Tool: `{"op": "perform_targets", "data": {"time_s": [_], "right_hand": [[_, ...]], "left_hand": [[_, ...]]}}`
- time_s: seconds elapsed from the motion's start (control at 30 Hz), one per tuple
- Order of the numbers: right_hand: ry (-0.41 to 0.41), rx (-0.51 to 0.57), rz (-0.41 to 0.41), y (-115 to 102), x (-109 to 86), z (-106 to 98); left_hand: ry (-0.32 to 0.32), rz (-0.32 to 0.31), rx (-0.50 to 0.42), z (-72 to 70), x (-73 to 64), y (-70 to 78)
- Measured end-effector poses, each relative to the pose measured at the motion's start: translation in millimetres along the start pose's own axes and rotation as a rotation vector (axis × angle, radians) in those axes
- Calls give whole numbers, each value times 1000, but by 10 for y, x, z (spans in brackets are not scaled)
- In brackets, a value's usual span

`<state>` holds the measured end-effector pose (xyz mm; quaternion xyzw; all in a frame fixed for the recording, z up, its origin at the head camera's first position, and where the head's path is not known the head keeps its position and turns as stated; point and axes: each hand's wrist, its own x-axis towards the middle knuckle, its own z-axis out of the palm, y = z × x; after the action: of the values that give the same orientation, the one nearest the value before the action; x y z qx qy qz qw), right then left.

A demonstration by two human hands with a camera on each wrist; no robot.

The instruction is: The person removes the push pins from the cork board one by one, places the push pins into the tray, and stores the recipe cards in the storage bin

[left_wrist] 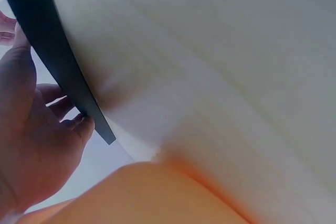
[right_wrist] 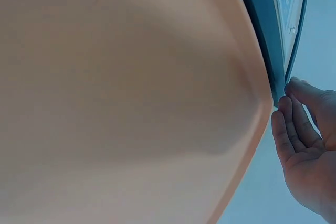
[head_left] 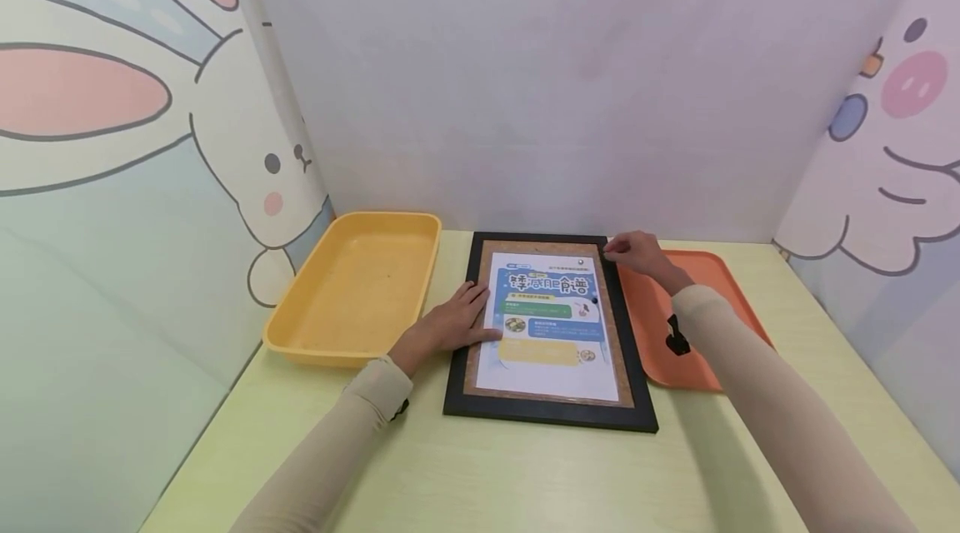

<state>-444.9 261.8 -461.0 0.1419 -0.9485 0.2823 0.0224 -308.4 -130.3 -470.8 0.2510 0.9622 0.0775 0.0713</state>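
The black-framed board (head_left: pixel 551 412) lies on the worktop (head_left: pixel 517 483), the left hand (head_left: pixel 456 320) resting outstretched on the board's left edge, the right hand (head_left: pixel 642 253) at its upper right corner, any grip impossible to tell.

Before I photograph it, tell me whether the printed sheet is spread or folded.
Spread: the printed sheet lies open inside the black frame, all four corners showing and no fold visible.

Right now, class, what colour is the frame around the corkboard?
Black. The frame shows best in the head view.
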Motion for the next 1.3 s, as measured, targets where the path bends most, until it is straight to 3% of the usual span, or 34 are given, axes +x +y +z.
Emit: {"op": "perform_targets", "data": {"time_s": [0.9, 1.3], "right_hand": [[0, 41, 55, 184, -131, -107], [6, 32, 84, 282, -172, -61]], "left_hand": [[8, -6, 0, 25, 25, -6], [6, -8, 3, 33, 21, 1]]}}
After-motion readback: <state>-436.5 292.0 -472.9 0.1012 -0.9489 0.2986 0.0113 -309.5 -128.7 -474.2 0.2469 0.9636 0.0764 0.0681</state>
